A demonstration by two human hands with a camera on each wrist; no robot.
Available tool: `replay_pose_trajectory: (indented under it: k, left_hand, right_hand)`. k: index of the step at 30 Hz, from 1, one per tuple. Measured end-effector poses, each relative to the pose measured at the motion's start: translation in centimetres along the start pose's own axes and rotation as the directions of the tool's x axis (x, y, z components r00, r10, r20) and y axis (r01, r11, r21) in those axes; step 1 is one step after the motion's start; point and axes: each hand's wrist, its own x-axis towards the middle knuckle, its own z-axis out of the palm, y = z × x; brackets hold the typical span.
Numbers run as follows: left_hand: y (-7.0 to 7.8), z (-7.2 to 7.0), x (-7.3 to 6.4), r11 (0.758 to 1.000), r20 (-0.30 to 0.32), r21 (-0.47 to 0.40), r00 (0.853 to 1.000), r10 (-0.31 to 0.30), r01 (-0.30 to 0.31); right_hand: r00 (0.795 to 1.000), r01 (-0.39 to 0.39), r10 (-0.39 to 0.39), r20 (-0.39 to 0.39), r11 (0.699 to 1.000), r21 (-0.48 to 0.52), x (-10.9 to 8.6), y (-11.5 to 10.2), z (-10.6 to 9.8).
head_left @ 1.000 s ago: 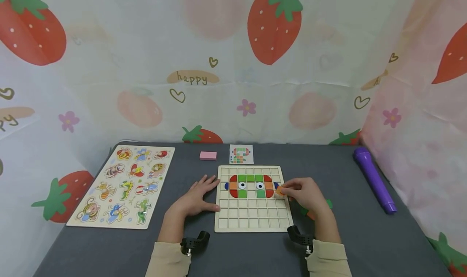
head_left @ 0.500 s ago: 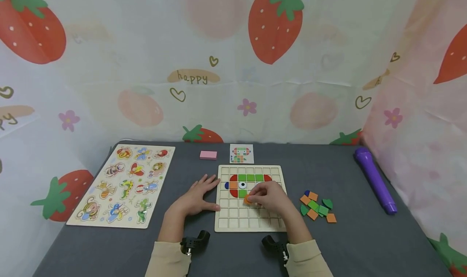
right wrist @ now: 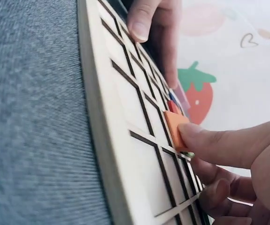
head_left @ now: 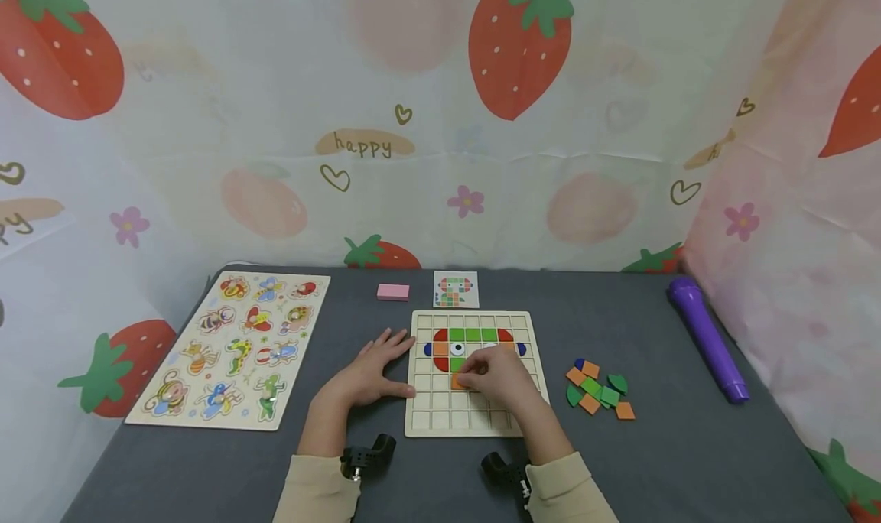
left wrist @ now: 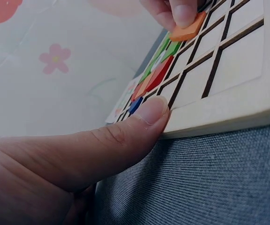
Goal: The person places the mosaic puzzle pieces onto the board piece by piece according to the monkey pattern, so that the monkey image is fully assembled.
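**Orange tile (left wrist: 189,30) pinched at the grid board (head_left: 440,422)**

The right hand (head_left: 501,375) pinches the tile between thumb and fingers; it lies at that hand's nine o'clock and at three o'clock from the left hand (head_left: 372,373). The left hand, fingers straight and spread, touches the board's nine o'clock edge with its thumb. Around the board on the table (head_left: 433,485), loose tiles (head_left: 590,386) lie at three o'clock, a picture card (head_left: 456,290) at twelve, an insect puzzle (head_left: 227,355) at nine.

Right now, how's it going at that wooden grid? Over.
Left fingers spread at the wooden grid, left edge. Right fingers pinch orange tile below a green tile; seating unclear. No obstruction visible.
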Motion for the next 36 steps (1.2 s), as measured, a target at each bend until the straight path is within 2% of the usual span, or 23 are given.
replay_pose_trajectory:
  k: [7, 12, 19, 27, 36]
  left_hand:
    - [0.2, -0.1, 0.1, 1.0, -0.001, 0.011, 1.0, 0.007, -0.007]
    - [0.3, 0.1, 0.4, 1.0, 0.002, 0.013, 1.0, 0.022, -0.022]
    - [0.4, 0.3, 0.4, 1.0, 0.003, 0.014, 1.0, -0.005, 0.005]
    - [0.3, 0.1, 0.1, 1.0, -0.004, 0.015, 1.0, -0.001, 0.001]
    - [-0.1, 0.2, 0.1, 1.0, -0.006, 0.019, 1.0, -0.009, 0.009]
  right_hand:
    - [1.0, 0.011, -0.011, 0.015, 0.999, -0.036, -0.2, -0.1, -0.5]
    - [1.0, -0.008, 0.008, -0.016, 1.0, 0.021, -0.8, 0.0, -1.9]
    - [0.997, -0.06, 0.063, -0.052, 0.997, 0.043, -2.0, 0.8, -3.9]
    - [0.987, -0.108, 0.109, -0.121, 0.994, 0.012, -3.5, 4.1, -7.0]
    - [0.976, -0.164, 0.157, -0.152, 0.986, -0.034, -4.4, 7.8, -10.5]
